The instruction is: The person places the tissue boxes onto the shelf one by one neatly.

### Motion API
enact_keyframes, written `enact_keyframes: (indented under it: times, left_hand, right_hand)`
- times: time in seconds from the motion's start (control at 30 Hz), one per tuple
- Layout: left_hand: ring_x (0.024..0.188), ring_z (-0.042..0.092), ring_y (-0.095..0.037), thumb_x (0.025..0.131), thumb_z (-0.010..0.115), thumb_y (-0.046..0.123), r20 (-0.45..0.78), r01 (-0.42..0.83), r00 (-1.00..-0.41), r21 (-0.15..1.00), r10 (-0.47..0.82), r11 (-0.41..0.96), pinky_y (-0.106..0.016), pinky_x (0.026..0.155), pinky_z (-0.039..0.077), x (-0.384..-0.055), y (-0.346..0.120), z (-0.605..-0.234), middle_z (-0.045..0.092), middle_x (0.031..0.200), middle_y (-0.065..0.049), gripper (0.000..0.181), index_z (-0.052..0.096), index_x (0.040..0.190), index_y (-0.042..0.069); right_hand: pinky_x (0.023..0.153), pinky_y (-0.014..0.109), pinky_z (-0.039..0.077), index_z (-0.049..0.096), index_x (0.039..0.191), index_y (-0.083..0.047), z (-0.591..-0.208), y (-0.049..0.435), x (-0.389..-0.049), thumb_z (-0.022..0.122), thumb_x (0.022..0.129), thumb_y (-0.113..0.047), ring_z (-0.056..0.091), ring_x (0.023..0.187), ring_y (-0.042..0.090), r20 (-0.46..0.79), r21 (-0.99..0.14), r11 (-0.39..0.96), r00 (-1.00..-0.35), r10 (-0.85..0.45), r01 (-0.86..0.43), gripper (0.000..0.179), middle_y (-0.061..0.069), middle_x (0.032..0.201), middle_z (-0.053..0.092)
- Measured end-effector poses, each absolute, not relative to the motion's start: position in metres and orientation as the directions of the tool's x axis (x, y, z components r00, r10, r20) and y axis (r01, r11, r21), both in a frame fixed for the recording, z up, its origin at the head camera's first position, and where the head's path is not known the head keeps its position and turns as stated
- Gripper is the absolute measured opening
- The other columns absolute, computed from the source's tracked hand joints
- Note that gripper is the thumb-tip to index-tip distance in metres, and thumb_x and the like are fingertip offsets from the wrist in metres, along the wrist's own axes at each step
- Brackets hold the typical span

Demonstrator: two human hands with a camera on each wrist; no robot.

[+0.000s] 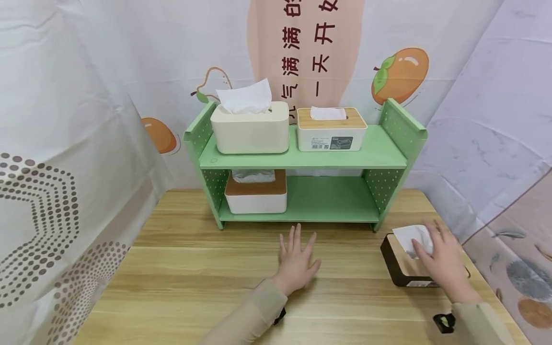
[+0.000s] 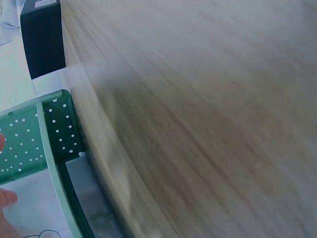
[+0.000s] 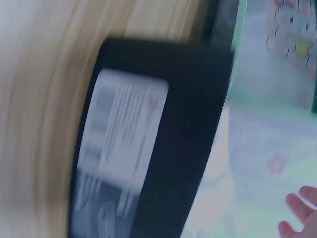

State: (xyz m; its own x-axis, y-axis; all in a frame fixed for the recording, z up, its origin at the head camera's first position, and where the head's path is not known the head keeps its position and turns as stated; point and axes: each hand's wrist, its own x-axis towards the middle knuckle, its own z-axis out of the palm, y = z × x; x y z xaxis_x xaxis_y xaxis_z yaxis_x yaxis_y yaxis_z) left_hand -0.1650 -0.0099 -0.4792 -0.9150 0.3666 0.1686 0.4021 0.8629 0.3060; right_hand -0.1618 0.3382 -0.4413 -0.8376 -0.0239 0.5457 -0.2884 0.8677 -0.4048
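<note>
My right hand [image 1: 444, 261] hovers over a black tissue box [image 1: 391, 262] with a wood-look lid, at the right of the table. Its fingers are spread and overlap the box in the head view. A white tissue [image 1: 405, 237] sticks up from the lid beside the thumb. In the right wrist view, the box's dark side carries a white barcode label [image 3: 124, 124], and the fingertips [image 3: 299, 208] show at the lower right. My left hand [image 1: 297, 266], fingers fanned out, is over the table in front of the green shelf [image 1: 302, 163], holding nothing.
On the upper shelf stand a cream tissue box [image 1: 252, 132] and a white one with a wood-look lid [image 1: 332, 136]. Another white box [image 1: 256, 202] with a brown lid sits at the lower left. Patterned curtains [image 1: 64, 120] surround the wooden table [image 1: 185, 268].
</note>
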Motion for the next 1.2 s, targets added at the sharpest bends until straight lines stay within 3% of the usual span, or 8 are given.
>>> enact_keyframes:
  times: [0.17, 0.27, 0.53, 0.7, 0.93, 1.07, 1.2]
  left_hand:
    - [0.144, 0.003, -0.042, 0.095, 0.049, 0.044, 0.156, 0.403, -0.915, 0.336, 0.372, 0.851, -0.069, 0.107, 0.006, -0.164, -0.005, -0.477, 0.002, 0.156, -0.026, 0.065, 0.027, 0.15, 0.019]
    - [0.144, 0.002, -0.043, 0.096, 0.049, 0.044, 0.151, 0.408, -0.913, 0.366, 0.379, 0.836, -0.07, 0.107, 0.006, -0.164, 0.0, -0.475, 0.002, 0.156, -0.026, 0.064, 0.027, 0.151, 0.019]
    - [0.144, -0.001, -0.043, 0.096, 0.049, 0.043, 0.157, 0.422, -0.906, 0.409, 0.393, 0.809, -0.069, 0.107, 0.004, -0.167, 0.012, -0.467, -0.001, 0.156, -0.025, 0.064, 0.024, 0.151, 0.02]
    - [0.144, -0.005, -0.043, 0.096, 0.047, 0.044, 0.153, 0.429, -0.902, 0.422, 0.403, 0.799, -0.069, 0.108, 0.004, -0.168, 0.019, -0.461, -0.002, 0.156, -0.026, 0.063, 0.025, 0.151, 0.021]
    - [0.143, -0.01, -0.042, 0.097, 0.045, 0.044, 0.132, 0.419, -0.904, 0.465, 0.407, 0.78, -0.068, 0.108, 0.003, -0.169, 0.026, -0.457, -0.008, 0.156, -0.025, 0.063, 0.022, 0.152, 0.023]
    - [0.143, -0.011, -0.04, 0.098, 0.044, 0.046, 0.117, 0.407, -0.906, 0.508, 0.408, 0.759, -0.067, 0.109, 0.003, -0.17, 0.029, -0.458, -0.01, 0.156, -0.024, 0.063, 0.022, 0.152, 0.023]
    - [0.143, -0.015, -0.039, 0.098, 0.043, 0.045, 0.087, 0.389, -0.906, 0.558, 0.415, 0.733, -0.065, 0.11, 0.002, -0.17, 0.029, -0.46, -0.015, 0.155, -0.023, 0.063, 0.021, 0.152, 0.021]
  right_hand:
    - [0.088, 0.076, 0.02, 0.036, 0.138, 0.005, -0.447, 0.378, -0.154, 0.047, 0.098, -0.033, 0.026, 0.115, 0.067, 0.346, -0.389, 0.918, -0.936, 0.067, -0.078, 0.056, 0.042, 0.142, 0.02]
    - [0.086, 0.077, 0.02, 0.034, 0.139, 0.006, -0.454, 0.394, -0.151, 0.045, 0.098, -0.037, 0.025, 0.114, 0.067, 0.256, -0.364, 0.931, -0.963, 0.091, -0.009, 0.061, 0.043, 0.142, 0.017]
    - [0.089, 0.075, 0.021, 0.037, 0.136, 0.009, -0.467, 0.411, -0.148, 0.041, 0.099, -0.04, 0.03, 0.107, 0.069, 0.082, -0.352, 0.936, -0.996, 0.017, -0.013, 0.061, 0.047, 0.129, 0.031]
    - [0.084, 0.072, 0.03, 0.034, 0.136, 0.013, -0.466, 0.413, -0.15, 0.038, 0.1, -0.044, 0.032, 0.108, 0.067, -0.034, -0.359, 0.933, -0.999, -0.015, -0.002, 0.068, 0.046, 0.129, 0.032]
    - [0.09, 0.07, 0.026, 0.027, 0.14, 0.015, -0.473, 0.419, -0.147, 0.041, 0.099, -0.04, 0.028, 0.117, 0.064, -0.044, -0.525, 0.851, -0.999, -0.014, 0.011, 0.07, 0.047, 0.134, 0.027]
    - [0.094, 0.072, 0.021, 0.015, 0.146, 0.008, -0.473, 0.425, -0.148, 0.043, 0.098, -0.046, 0.017, 0.125, 0.065, -0.159, -0.624, 0.774, -0.987, 0.007, 0.106, 0.078, 0.044, 0.143, 0.013]
    - [0.094, 0.072, 0.023, 0.007, 0.149, 0.003, -0.473, 0.429, -0.15, 0.044, 0.096, -0.05, 0.011, 0.127, 0.064, -0.261, -0.642, 0.743, -0.965, 0.019, 0.188, 0.083, 0.04, 0.147, 0.003]
